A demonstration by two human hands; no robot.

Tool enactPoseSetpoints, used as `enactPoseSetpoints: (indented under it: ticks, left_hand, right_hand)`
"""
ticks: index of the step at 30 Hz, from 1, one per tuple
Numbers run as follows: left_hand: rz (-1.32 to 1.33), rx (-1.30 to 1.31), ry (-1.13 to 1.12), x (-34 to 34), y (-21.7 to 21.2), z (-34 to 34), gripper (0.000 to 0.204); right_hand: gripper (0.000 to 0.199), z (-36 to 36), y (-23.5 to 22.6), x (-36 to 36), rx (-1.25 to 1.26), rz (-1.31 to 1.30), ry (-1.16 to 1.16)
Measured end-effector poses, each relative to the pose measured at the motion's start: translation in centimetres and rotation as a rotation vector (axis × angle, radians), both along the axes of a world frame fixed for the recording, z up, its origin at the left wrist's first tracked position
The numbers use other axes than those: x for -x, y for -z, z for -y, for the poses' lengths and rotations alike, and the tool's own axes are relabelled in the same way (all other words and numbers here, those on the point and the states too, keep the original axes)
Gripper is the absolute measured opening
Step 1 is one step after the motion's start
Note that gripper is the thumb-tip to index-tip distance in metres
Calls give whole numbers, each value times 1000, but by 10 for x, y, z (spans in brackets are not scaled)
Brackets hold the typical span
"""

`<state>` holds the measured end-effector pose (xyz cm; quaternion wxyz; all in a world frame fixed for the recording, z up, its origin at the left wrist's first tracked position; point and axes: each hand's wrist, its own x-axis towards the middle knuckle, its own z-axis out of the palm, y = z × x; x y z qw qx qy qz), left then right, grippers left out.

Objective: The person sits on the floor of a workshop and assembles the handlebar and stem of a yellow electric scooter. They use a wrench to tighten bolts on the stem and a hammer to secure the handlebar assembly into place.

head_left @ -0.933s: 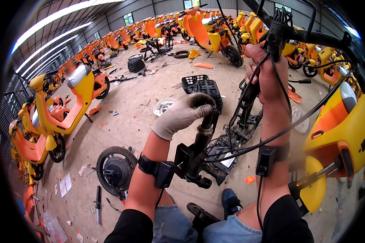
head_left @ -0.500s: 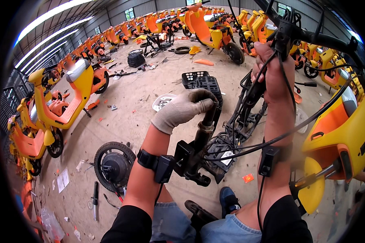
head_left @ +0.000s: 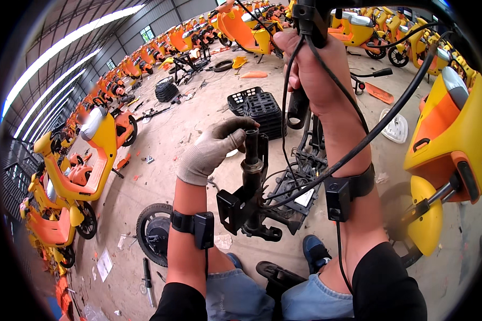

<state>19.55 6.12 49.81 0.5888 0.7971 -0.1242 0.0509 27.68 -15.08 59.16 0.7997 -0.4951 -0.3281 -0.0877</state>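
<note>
Here, left hand (head_left: 211,147) on black tube (head_left: 252,150), right hand (head_left: 326,75) gripping handlebar stem (head_left: 298,107)

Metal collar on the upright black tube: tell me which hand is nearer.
Left: the gloved left hand holds the top of the black tube, just above the metal collar; the right hand, holding the black stem, is farther up and to the right in the picture.

A grey-white knit glove (head_left: 198,163) covers the left hand (head_left: 219,140) toward nine o'clock; boxy black cabled forearm modules (head_left: 337,200), black cloth sleeves (head_left: 388,283), blue denim (head_left: 235,294).
</note>
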Motion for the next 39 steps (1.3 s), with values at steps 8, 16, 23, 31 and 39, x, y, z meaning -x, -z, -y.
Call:
enactPoseSetpoints:
  ticks: [8, 16, 23, 31, 39]
  left_hand:
    - [-67, 51, -28, 6, -4, 11, 66]
    - [-54, -133, -171, 11, -12, 26, 45]
    - [-102, -83, -172, 18, 1, 20, 61]
    - [-281, 104, -104, 18, 1, 12, 50]
    - [-338, -31, -130, 18, -5, 12, 45]
  right_hand:
    - [22, 9, -6, 5, 55, -18, -14]
    - [25, 7, -14, 12, 18, -62, -60]
    - [26, 9, -14, 19, 40, -100, -74]
    - [25, 2, -6, 13, -33, -106, -103]
    - [24, 4, -2, 6, 12, -102, -32]
